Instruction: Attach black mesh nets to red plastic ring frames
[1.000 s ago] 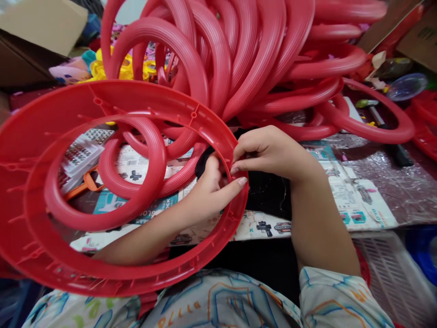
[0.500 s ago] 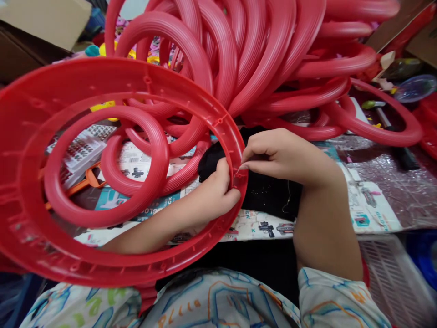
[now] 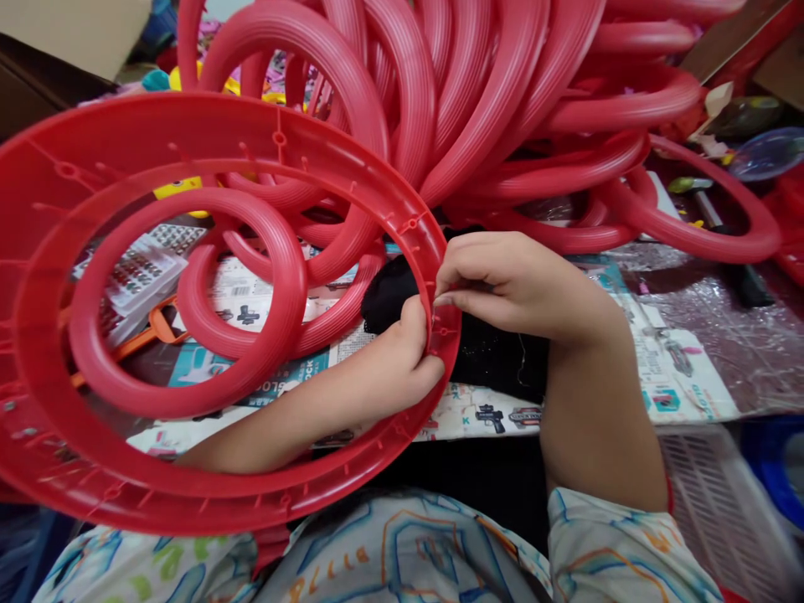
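Reaching through the middle of a large red ring frame (image 3: pixel 188 486), the left hand (image 3: pixel 402 360) has its forearm passing through the opening and its fingers curled shut on the frame's flat rim at about 3 o'clock, thumb pressed on the near face. Meeting it from the outer side, the right hand (image 3: pixel 508 285) pinches the same stretch of rim, fingertips drawn together against the red plastic just beside the left thumb; whether anything small sits between those fingertips cannot be told. Tilted toward the camera, the frame fills the left half of the view, and its inner face shows small pegs and ribs. Behind both hands lies a piece of black fabric (image 3: pixel 490 356), resting on printed packaging sheets (image 3: pixel 666 377) that cover the bench. At 12 o'clock rises a heap of ribbed red rings (image 3: pixel 477 92), overlapping one another, and one ribbed ring (image 3: pixel 188 301) shows through the frame's opening. At 9 o'clock, seen through the frame, lies an orange tool (image 3: pixel 151 331). At 2 o'clock a screwdriver (image 3: pixel 709 209) lies near clear plastic wrap (image 3: pixel 741 335).
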A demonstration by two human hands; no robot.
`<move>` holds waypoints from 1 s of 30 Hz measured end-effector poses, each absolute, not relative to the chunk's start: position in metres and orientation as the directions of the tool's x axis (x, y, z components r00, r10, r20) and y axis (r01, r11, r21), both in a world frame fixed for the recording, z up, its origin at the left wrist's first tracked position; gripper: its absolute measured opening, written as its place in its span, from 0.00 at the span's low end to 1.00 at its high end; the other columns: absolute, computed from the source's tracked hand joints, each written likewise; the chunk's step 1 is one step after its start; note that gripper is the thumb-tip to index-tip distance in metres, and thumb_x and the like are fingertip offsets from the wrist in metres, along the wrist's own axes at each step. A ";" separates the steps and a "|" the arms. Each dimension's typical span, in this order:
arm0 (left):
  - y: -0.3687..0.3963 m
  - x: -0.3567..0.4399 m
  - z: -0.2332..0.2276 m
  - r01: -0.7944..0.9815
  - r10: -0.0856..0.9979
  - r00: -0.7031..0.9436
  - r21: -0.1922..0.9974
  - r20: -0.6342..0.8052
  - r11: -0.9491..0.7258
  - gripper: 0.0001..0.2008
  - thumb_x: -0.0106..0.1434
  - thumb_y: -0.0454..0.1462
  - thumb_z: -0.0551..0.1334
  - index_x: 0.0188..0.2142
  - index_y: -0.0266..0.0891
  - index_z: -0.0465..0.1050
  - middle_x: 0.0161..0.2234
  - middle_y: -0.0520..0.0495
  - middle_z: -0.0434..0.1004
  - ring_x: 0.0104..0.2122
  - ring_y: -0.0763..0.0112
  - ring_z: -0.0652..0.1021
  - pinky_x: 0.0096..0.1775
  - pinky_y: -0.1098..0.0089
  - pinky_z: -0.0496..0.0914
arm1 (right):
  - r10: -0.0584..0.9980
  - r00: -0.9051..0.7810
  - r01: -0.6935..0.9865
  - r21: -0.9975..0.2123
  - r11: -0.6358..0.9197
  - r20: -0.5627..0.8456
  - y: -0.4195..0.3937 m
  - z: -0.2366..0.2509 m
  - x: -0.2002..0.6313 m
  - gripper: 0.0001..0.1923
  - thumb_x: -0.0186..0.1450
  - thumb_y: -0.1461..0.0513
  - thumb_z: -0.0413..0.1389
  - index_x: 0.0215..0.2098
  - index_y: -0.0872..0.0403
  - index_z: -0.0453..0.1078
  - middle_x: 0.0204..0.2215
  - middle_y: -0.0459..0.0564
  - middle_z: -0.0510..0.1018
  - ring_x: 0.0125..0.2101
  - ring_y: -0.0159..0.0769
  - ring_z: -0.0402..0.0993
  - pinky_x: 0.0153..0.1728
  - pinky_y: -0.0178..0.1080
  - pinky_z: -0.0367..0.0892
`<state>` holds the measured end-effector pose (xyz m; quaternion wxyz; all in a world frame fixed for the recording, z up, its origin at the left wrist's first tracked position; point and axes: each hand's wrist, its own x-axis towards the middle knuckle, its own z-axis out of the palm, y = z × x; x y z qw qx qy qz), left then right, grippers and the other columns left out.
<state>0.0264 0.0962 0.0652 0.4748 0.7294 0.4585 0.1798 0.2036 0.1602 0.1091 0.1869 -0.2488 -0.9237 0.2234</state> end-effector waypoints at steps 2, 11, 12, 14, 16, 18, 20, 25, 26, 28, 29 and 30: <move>0.096 0.026 0.068 0.507 0.832 0.526 0.851 -0.179 -0.137 0.15 0.59 0.31 0.52 0.45 0.37 0.51 0.41 0.44 0.67 0.38 0.67 0.72 0.41 0.65 0.69 | 0.550 -0.794 0.376 -0.500 0.780 0.261 0.159 0.110 0.204 0.05 0.63 0.68 0.53 0.31 0.55 0.70 0.31 0.46 0.74 0.33 0.30 0.69 0.37 0.34 0.64; 0.093 0.023 0.065 0.390 0.800 0.582 0.913 -0.144 -0.119 0.12 0.58 0.32 0.53 0.43 0.38 0.53 0.45 0.43 0.65 0.45 0.65 0.70 0.47 0.64 0.68 | 0.592 -0.778 0.421 -0.523 0.741 0.211 0.157 0.113 0.206 0.07 0.65 0.64 0.53 0.33 0.56 0.73 0.30 0.47 0.78 0.31 0.30 0.72 0.38 0.34 0.64; 0.092 0.023 0.064 0.386 0.797 0.584 0.916 -0.154 -0.106 0.12 0.58 0.32 0.53 0.43 0.38 0.54 0.45 0.43 0.65 0.45 0.65 0.71 0.47 0.64 0.68 | 0.587 -0.785 0.422 -0.523 0.741 0.198 0.157 0.114 0.206 0.08 0.65 0.64 0.53 0.34 0.57 0.74 0.31 0.48 0.78 0.32 0.30 0.72 0.38 0.34 0.64; 0.092 0.024 0.064 0.385 0.794 0.584 0.919 -0.166 -0.091 0.12 0.58 0.32 0.53 0.43 0.39 0.54 0.44 0.44 0.66 0.44 0.65 0.71 0.47 0.64 0.68 | 0.582 -0.795 0.429 -0.521 0.738 0.171 0.157 0.115 0.207 0.09 0.65 0.63 0.52 0.35 0.57 0.75 0.32 0.48 0.79 0.32 0.30 0.72 0.38 0.34 0.64; 0.093 0.025 0.064 0.389 0.795 0.584 0.916 -0.165 -0.096 0.12 0.59 0.32 0.53 0.43 0.39 0.53 0.44 0.44 0.66 0.44 0.65 0.71 0.47 0.64 0.68 | 0.586 -0.798 0.442 -0.523 0.728 0.141 0.156 0.116 0.207 0.10 0.64 0.63 0.52 0.36 0.57 0.75 0.32 0.48 0.79 0.32 0.29 0.72 0.37 0.34 0.63; 0.093 0.026 0.064 0.395 0.798 0.579 0.913 -0.165 -0.098 0.12 0.59 0.32 0.52 0.42 0.39 0.53 0.44 0.44 0.66 0.43 0.65 0.71 0.47 0.64 0.68 | 0.601 -0.791 0.465 -0.530 0.709 0.110 0.155 0.116 0.208 0.10 0.64 0.63 0.53 0.36 0.57 0.76 0.31 0.47 0.79 0.31 0.29 0.71 0.35 0.33 0.63; 0.094 0.027 0.064 0.401 0.804 0.570 0.911 -0.169 -0.092 0.11 0.58 0.31 0.52 0.41 0.39 0.53 0.43 0.44 0.66 0.43 0.66 0.71 0.46 0.64 0.69 | 0.617 -0.783 0.489 -0.539 0.686 0.074 0.155 0.117 0.208 0.10 0.63 0.62 0.54 0.37 0.57 0.76 0.31 0.47 0.78 0.31 0.29 0.71 0.34 0.33 0.63; 0.096 0.026 0.064 0.429 0.822 0.542 0.899 -0.175 -0.091 0.11 0.57 0.32 0.53 0.39 0.41 0.51 0.39 0.47 0.65 0.38 0.68 0.71 0.40 0.67 0.69 | 0.623 -0.781 0.504 -0.549 0.667 0.040 0.156 0.116 0.207 0.10 0.64 0.59 0.55 0.38 0.56 0.76 0.34 0.49 0.78 0.35 0.31 0.71 0.37 0.35 0.65; 0.096 0.026 0.064 0.429 0.825 0.539 0.898 -0.170 -0.095 0.11 0.57 0.32 0.53 0.38 0.41 0.51 0.38 0.48 0.65 0.37 0.68 0.71 0.39 0.67 0.69 | 0.625 -0.779 0.503 -0.548 0.668 0.048 0.156 0.116 0.207 0.10 0.64 0.59 0.56 0.37 0.56 0.76 0.34 0.48 0.77 0.34 0.31 0.71 0.37 0.35 0.65; 0.095 0.025 0.064 0.428 0.826 0.539 0.898 -0.165 -0.100 0.10 0.57 0.32 0.53 0.37 0.41 0.50 0.36 0.49 0.64 0.35 0.69 0.70 0.36 0.68 0.68 | 0.628 -0.776 0.499 -0.551 0.669 0.060 0.156 0.116 0.206 0.08 0.64 0.59 0.56 0.35 0.56 0.75 0.33 0.48 0.77 0.33 0.31 0.71 0.36 0.35 0.65; 0.095 0.025 0.064 0.430 0.826 0.539 0.897 -0.166 -0.101 0.10 0.57 0.32 0.53 0.37 0.41 0.50 0.36 0.50 0.64 0.34 0.70 0.70 0.35 0.69 0.68 | 0.626 -0.777 0.494 -0.554 0.671 0.065 0.157 0.116 0.206 0.08 0.64 0.59 0.56 0.34 0.56 0.74 0.32 0.47 0.76 0.33 0.30 0.70 0.35 0.35 0.64; 0.095 0.025 0.064 0.433 0.825 0.539 0.896 -0.169 -0.100 0.10 0.57 0.33 0.53 0.37 0.42 0.50 0.35 0.50 0.63 0.34 0.70 0.70 0.35 0.69 0.67 | 0.622 -0.780 0.486 -0.557 0.673 0.070 0.156 0.116 0.205 0.07 0.64 0.60 0.56 0.33 0.55 0.74 0.32 0.47 0.76 0.32 0.30 0.70 0.35 0.35 0.64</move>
